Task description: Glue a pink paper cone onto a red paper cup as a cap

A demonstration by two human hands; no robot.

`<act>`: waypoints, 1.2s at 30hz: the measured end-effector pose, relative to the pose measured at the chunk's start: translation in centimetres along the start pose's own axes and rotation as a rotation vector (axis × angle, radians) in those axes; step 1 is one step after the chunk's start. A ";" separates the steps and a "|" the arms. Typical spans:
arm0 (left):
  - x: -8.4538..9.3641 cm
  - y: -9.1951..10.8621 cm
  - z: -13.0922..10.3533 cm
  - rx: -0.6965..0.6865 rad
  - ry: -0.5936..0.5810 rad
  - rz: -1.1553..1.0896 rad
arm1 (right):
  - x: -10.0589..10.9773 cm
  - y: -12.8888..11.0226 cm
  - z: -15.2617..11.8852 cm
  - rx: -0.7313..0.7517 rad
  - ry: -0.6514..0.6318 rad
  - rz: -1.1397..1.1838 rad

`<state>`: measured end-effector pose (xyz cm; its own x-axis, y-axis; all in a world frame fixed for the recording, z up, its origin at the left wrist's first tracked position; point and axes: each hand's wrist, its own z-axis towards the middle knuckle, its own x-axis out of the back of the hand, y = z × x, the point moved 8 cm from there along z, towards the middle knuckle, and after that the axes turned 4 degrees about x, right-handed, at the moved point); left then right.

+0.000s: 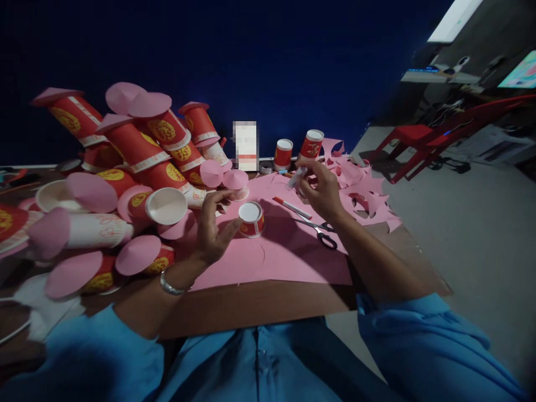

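Note:
A small red paper cup (252, 229) stands upside down on a pink paper sheet (293, 262), its white base facing up. My left hand (214, 226) is beside it on the left, fingers spread and thumb close to the cup's side; whether they touch I cannot tell. Above the sheet to the right, my right hand (321, 187) pinches a small whitish tube (296, 178), blurred, tip pointing down and left. Below that hand lie a white marker with red ends (292, 207) and black-handled scissors (326, 239).
Many red and white paper cups with pink cone tops (138, 145) are piled at the left. Two red cups (283, 153) stand at the back near a lit phone (245, 146). Pink paper scraps (364, 190) cover the right side. A red chair (412, 139) stands beyond.

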<state>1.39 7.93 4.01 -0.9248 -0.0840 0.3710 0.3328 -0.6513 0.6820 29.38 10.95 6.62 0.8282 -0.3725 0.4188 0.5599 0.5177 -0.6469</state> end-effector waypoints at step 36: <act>-4.4 -2.6 -2.0 0.402 -0.472 -0.006 | -6.9 2.9 -2.8 0.215 -0.426 -0.603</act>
<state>4.29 8.49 -0.62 -0.7763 0.3212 0.5425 0.4561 -0.3080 0.8350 25.20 12.86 0.01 0.2918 -0.3311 0.8973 0.8739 0.4737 -0.1094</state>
